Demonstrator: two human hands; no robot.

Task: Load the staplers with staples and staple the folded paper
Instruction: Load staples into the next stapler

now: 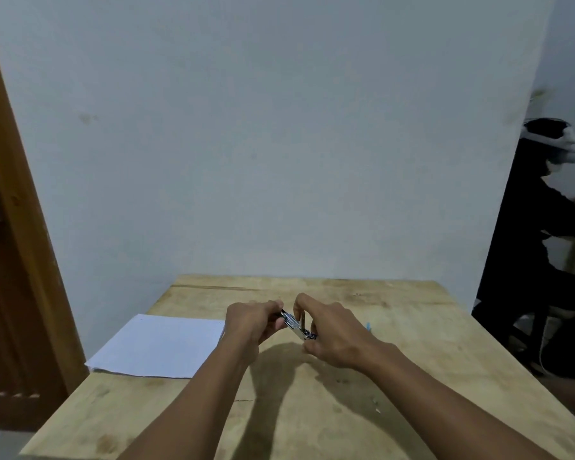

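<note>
A small, shiny metal stapler (296, 323) hangs just above the pale, grainy wooden desk (412, 327). The left hand (253, 322) has its grip curled round one end, and the right hand (332, 333) pinches what seems a raised arm. Flat white paper (156, 346) lies to the left.

Count: we tally seven kinds of thing, all singles except the hands.
We count two hands, left hand (253, 322) and right hand (332, 330); one metal stapler (294, 323) between them; one lot of white paper (160, 345), sheets in it not countable; one wooden table (412, 327); one small blue item (368, 326) just beside the right hand, mostly hidden, so we can't name it; one other person (538, 247) at the right edge; one wooden door (10, 260) at the left.
</note>
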